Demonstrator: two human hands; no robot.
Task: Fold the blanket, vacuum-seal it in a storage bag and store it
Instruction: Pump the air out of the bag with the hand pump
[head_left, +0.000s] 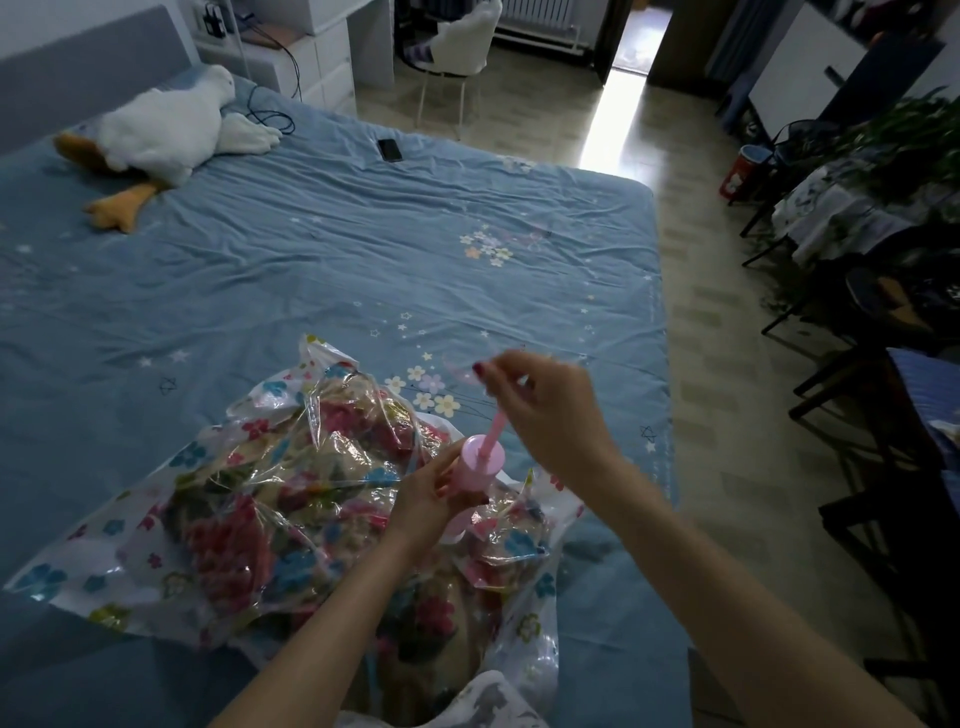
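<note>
The step in hand is the vacuum-sealing: the folded blanket with red and blue flowers (244, 525) is already inside the clear plastic storage bag printed with small flowers (171, 561), and this bag lies on the blue bed sheet with stars (363, 234), at the near edge of the bed. A pink plastic hand pump (475, 478) stands upright on the bag, most likely over its valve, but the valve itself is hidden. The left hand (428, 501) is curled around the pump cylinder and keeps it against the bag. The right hand (545, 410) is raised above it, and its fingers pinch the top of the thin pink plunger rod (493, 428), which is pulled out; the handle is blurred.

The bag looks puffy and wrinkled, so I judge that much air remains inside. The next move calls for a straight push of the plunger down, while the left hand presses the cylinder firmly so that it does not tilt or lose the seal.
</note>
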